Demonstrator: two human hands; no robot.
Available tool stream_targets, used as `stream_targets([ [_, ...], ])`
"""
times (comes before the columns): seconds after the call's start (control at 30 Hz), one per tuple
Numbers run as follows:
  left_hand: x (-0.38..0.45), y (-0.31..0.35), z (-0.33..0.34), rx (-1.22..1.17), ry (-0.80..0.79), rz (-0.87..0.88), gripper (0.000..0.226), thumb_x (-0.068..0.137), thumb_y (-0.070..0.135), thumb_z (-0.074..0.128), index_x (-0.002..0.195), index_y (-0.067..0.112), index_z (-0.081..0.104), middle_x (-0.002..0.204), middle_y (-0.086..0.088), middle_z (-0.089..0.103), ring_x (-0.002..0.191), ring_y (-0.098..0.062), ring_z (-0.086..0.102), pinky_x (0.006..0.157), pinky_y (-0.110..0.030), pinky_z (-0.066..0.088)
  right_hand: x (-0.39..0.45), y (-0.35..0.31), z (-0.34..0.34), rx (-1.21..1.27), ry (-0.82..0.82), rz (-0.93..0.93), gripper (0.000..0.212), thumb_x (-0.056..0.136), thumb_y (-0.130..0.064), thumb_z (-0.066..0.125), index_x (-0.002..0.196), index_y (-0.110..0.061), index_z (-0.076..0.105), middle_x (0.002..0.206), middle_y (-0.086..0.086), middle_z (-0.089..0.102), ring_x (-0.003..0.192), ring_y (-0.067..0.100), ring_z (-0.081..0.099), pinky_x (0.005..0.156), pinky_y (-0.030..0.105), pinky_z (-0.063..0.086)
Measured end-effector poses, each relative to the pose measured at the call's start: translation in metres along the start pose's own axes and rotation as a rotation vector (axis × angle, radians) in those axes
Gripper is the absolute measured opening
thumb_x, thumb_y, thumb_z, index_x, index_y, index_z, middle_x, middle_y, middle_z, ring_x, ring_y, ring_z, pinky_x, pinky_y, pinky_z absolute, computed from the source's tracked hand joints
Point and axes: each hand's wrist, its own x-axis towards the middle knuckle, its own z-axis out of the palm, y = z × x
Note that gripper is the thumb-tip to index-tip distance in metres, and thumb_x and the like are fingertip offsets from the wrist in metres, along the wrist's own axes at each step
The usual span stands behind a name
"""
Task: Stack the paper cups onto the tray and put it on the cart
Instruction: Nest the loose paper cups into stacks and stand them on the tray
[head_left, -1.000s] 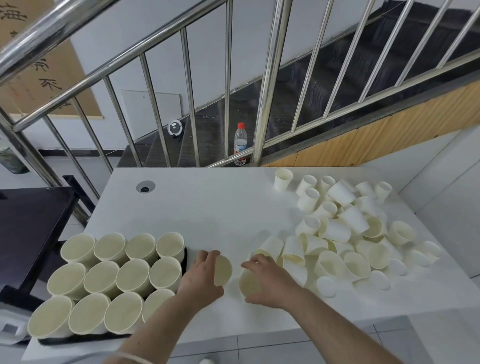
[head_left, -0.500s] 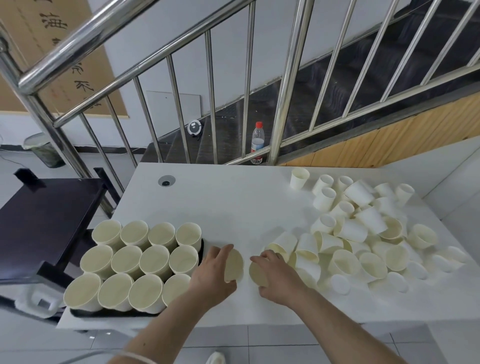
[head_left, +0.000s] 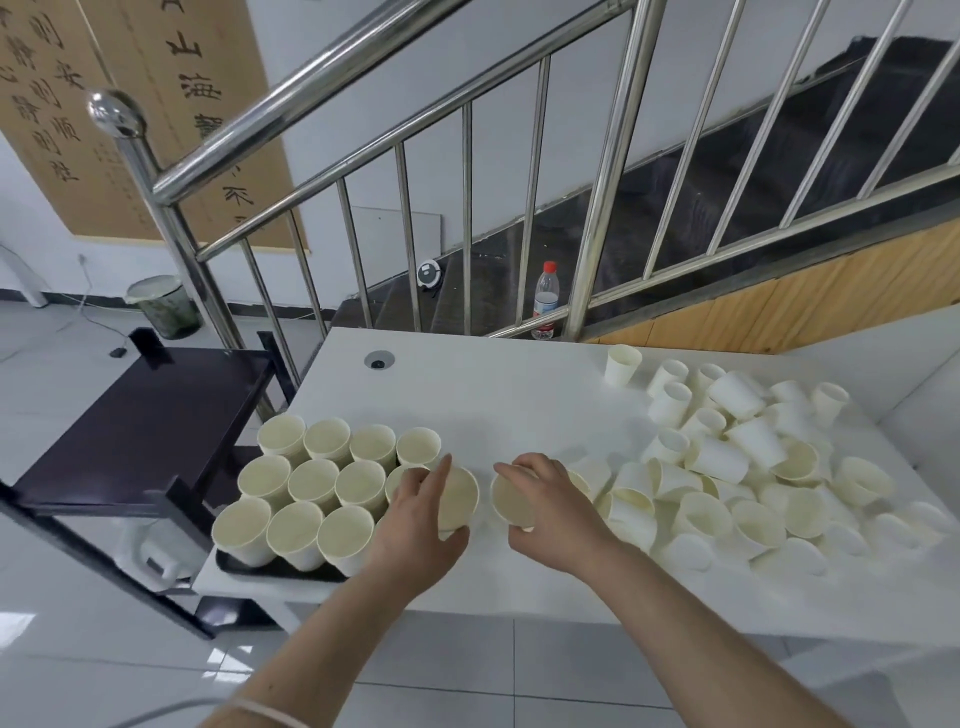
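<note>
Your left hand (head_left: 415, 525) grips a cup (head_left: 457, 499), fingers curled round its wall, mouth facing up toward the camera, just right of the tray (head_left: 270, 566). Your right hand (head_left: 550, 512) grips a second cup (head_left: 514, 501) the same way, thumb on the near side, fingers over the far rim. The two cups sit side by side, near each other but apart, both at the table (head_left: 493, 405) surface; can't tell if they rest on it or are lifted.

The tray is dark, at the table's near left corner, mostly hidden under upright tray cups (head_left: 311, 483) packed in three rows, rims touching. The left hand covers the right end of the two nearer rows.

A loose pile (head_left: 737, 467) of cups covers the right half of the table, some upright, many on their sides or upside down; its near-left edge lies just beside your right hand.

The cart (head_left: 140, 421) is dark, left of the table, its top shelf bare of cups.

Behind the table: steel railing (head_left: 602, 171), a bottle (head_left: 545, 301) with red cap on the stairs, a bin (head_left: 161, 306) on the floor at left, calligraphy scrolls (head_left: 130, 119) on the wall. A round grommet (head_left: 379, 359) sits in the table's far left.
</note>
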Motion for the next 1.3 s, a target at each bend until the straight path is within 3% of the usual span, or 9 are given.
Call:
stream_targets([
  [0.2, -0.009, -0.059, -0.054, 0.015, 0.061, -0.044, 0.086, 0.079, 0.030, 0.068, 0.149, 0.027, 0.019, 0.135, -0.001, 0.034, 0.118, -0.021, 0.048, 0.082, -0.029, 0.047, 0.035, -0.070, 0.027, 0.010, -0.009, -0.050, 0.073, 0.081, -0.019, 0.060, 0.148, -0.030, 0.034, 0.141, -0.008, 0.031, 0.133, 0.013, 0.026, 0.092, 0.028, 0.046],
  [0.37, -0.016, -0.114, -0.097, 0.029, 0.068, -0.081, 0.086, 0.079, 0.031, 0.068, 0.149, 0.028, 0.018, 0.132, 0.000, 0.036, 0.116, -0.020, 0.047, 0.081, -0.024, 0.043, 0.062, -0.124, 0.060, 0.036, -0.050, -0.060, 0.075, 0.081, -0.018, 0.060, 0.149, -0.032, 0.031, 0.143, -0.009, 0.029, 0.134, 0.011, 0.024, 0.097, 0.026, 0.042],
  [0.53, -0.014, -0.171, -0.132, 0.061, 0.037, -0.128, 0.083, 0.080, 0.031, 0.066, 0.148, 0.030, 0.019, 0.135, 0.003, 0.034, 0.120, -0.019, 0.042, 0.088, -0.033, 0.048, 0.089, -0.175, 0.091, 0.086, -0.068, -0.045, 0.075, 0.081, -0.017, 0.060, 0.149, -0.030, 0.032, 0.142, -0.008, 0.030, 0.134, 0.012, 0.025, 0.104, 0.024, 0.035],
  [0.6, -0.012, -0.187, -0.140, 0.065, 0.012, -0.138, 0.083, 0.079, 0.032, 0.066, 0.147, 0.031, 0.018, 0.134, 0.003, 0.034, 0.119, -0.020, 0.042, 0.088, -0.036, 0.049, 0.097, -0.189, 0.101, 0.091, -0.082, -0.033, 0.075, 0.080, -0.017, 0.061, 0.149, -0.030, 0.033, 0.143, -0.008, 0.030, 0.134, 0.012, 0.025, 0.105, 0.029, 0.037],
  [0.67, -0.010, -0.199, -0.145, 0.066, -0.008, -0.145, 0.082, 0.079, 0.032, 0.066, 0.147, 0.030, 0.020, 0.132, 0.002, 0.036, 0.117, -0.020, 0.043, 0.087, -0.036, 0.049, 0.104, -0.198, 0.111, 0.069, -0.095, -0.024, 0.075, 0.079, -0.019, 0.062, 0.147, -0.033, 0.033, 0.143, -0.009, 0.029, 0.134, 0.012, 0.025, 0.103, 0.033, 0.041],
  [0.83, -0.007, -0.225, -0.146, 0.086, -0.078, -0.174, 0.084, 0.079, 0.032, 0.065, 0.147, 0.030, 0.016, 0.133, 0.004, 0.033, 0.118, -0.018, 0.040, 0.088, -0.034, 0.049, 0.113, -0.208, 0.127, 0.038, -0.136, -0.016, 0.074, 0.080, -0.019, 0.061, 0.147, -0.033, 0.033, 0.142, -0.010, 0.029, 0.131, 0.011, 0.027, 0.090, 0.025, 0.040],
  [1.07, -0.001, -0.239, -0.135, 0.168, -0.173, -0.146, 0.083, 0.082, 0.031, 0.065, 0.148, 0.029, 0.015, 0.132, 0.003, 0.033, 0.121, -0.017, 0.038, 0.084, -0.029, 0.050, 0.123, -0.208, 0.146, -0.025, -0.202, 0.014, 0.075, 0.082, -0.021, 0.063, 0.149, -0.030, 0.030, 0.142, -0.007, 0.030, 0.132, 0.014, 0.029, 0.096, 0.035, 0.045],
  [1.3, 0.004, -0.248, -0.128, 0.218, -0.218, -0.124, 0.084, 0.081, 0.041, 0.066, 0.148, 0.029, 0.017, 0.139, 0.006, 0.029, 0.125, -0.016, 0.035, 0.087, -0.028, 0.047, 0.128, -0.204, 0.154, -0.095, -0.250, 0.030, 0.075, 0.082, -0.027, 0.066, 0.148, -0.029, 0.031, 0.145, -0.005, 0.029, 0.133, 0.018, 0.032, 0.095, 0.028, 0.038],
])
